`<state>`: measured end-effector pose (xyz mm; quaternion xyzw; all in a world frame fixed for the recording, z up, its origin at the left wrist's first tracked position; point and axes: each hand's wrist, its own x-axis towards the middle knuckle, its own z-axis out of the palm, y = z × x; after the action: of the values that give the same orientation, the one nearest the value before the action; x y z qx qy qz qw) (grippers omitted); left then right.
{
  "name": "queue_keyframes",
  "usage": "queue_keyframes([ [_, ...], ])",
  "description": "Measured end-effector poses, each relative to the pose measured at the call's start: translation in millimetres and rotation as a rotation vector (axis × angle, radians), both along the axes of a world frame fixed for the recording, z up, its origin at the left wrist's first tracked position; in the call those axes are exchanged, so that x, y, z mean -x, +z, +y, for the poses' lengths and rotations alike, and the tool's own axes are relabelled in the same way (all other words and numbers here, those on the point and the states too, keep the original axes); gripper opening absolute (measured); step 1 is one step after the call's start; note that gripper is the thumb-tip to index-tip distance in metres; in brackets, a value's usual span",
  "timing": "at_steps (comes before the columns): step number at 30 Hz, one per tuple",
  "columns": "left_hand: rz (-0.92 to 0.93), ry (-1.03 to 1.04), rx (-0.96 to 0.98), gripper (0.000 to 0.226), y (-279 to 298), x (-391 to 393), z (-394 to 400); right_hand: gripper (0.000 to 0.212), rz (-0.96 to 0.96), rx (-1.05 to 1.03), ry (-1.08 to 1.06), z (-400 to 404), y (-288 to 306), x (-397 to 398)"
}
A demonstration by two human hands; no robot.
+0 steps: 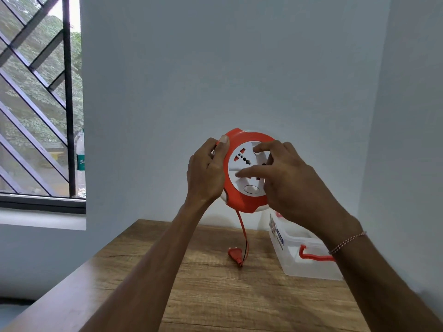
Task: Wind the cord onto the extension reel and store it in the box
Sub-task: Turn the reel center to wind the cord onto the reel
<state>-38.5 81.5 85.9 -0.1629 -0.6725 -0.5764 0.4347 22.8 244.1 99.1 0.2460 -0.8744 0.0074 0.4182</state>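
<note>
Reel [247,168] is held up in the air above the table [191,283], face toward the person. Left hand [206,171] grips its left rim: thumb hooked over the upper orange edge, fingers wrapped behind, so that hand is grasping the reel and carrying it. Right hand [285,180] sits on the white socket face, fingers [249,172] spread and bent, tips pressing the inner disc. It touches rather than clamps; looks like the turning hand, with the left as the anchor.

Key relation: the cord [242,233] leaves the reel at its bottom edge, directly below both hands, and hangs nearly straight down. Its long axis runs vertical, then ends at the red plug [236,256], which lies on the table beneath the reel. Only a short length is still out, so winding seems close to done. The cord is free of both hands; neither touches it.

Right hand is the nearer one to the white disc, so my guess is that it rotates the disc while the left holds the body steady, pulling the plug up off the wood.

The box [304,262], clear plastic with a red handle, stands on the table below and to the right of the right hand, under that wrist. No lid shows on it.

Risk, as I judge it: the plug could swing or snag at the slot.
</note>
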Motion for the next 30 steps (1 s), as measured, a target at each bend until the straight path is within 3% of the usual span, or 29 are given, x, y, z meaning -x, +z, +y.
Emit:
queue_keyframes([
  [5, -0.004, 0.008, 0.022, 0.044, -0.4, 0.2, 1.3, 0.066, 0.030, -0.099, -0.140, -5.4, -4.6, -4.1],
  [18, -0.010, 0.031, 0.028, 0.047, -2.4, 0.0, 3.8, 0.063, 0.174, 0.242, -0.066, -2.8, -19.5, 14.5],
  [24, -0.012, 0.046, 0.040, 0.049, -3.4, 1.7, 2.3, 0.070, 0.161, 0.232, -0.085, -4.0, -18.7, 16.3],
  [27, -0.018, 0.052, 0.037, 0.048, -4.0, 1.6, 2.0, 0.065, 0.179, 0.200, -0.069, -2.4, -14.4, 17.8],
  [30, -0.012, 0.048, 0.029, 0.053, -3.3, 2.8, -0.9, 0.043, 0.196, 0.154, 0.096, 2.2, -7.6, 14.7],
])
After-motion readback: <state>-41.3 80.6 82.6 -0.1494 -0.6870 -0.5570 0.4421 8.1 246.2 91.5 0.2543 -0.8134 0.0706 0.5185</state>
